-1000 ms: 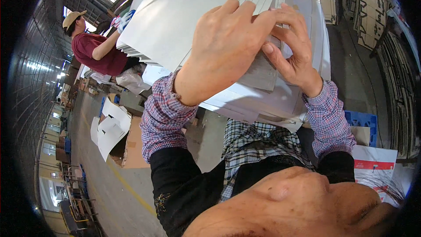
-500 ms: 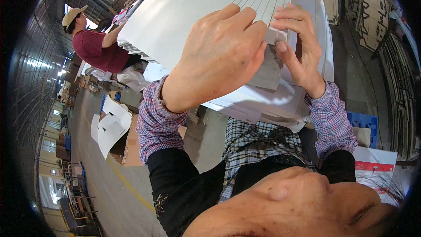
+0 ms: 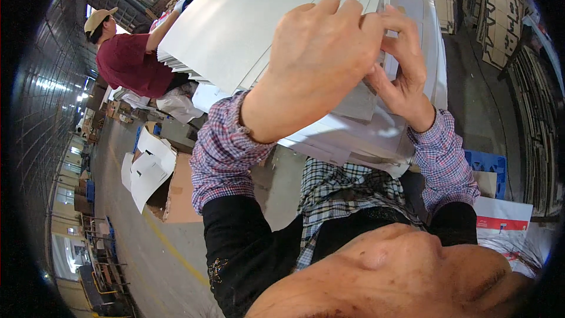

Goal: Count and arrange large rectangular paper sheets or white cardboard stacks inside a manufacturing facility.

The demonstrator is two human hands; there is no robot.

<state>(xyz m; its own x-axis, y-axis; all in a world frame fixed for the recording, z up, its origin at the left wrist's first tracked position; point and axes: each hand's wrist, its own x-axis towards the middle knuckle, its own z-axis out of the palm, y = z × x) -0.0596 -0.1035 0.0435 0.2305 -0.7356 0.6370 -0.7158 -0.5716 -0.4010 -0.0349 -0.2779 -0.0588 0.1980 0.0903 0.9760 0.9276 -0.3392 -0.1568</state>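
A stack of large white card sheets [image 3: 235,30] lies before me, its near right edges spread like a fan. My left hand [image 3: 321,62] is closed over the near corner of the sheets, with its fingertips mostly hidden behind its back. Facing it, my right hand [image 3: 406,74] is curled in a pinch at the same corner, thumb below and fingers above. The fingertips of both hands meet there. Just beneath them sits a flat grey piece [image 3: 358,106], partly covered by my left hand.
More white sheets [image 3: 432,53] lie under and right of the stack. A person in a dark red shirt [image 3: 129,62] stands at the far left. Cut white board [image 3: 154,171] and brown cardboard [image 3: 182,194] rest on the left floor. A blue pallet [image 3: 497,168] is at right.
My left hand has shifted right and slightly up, closing in on my right hand. More sheet edges show fanned beside my left wrist. The other person's arm has reached farther up.
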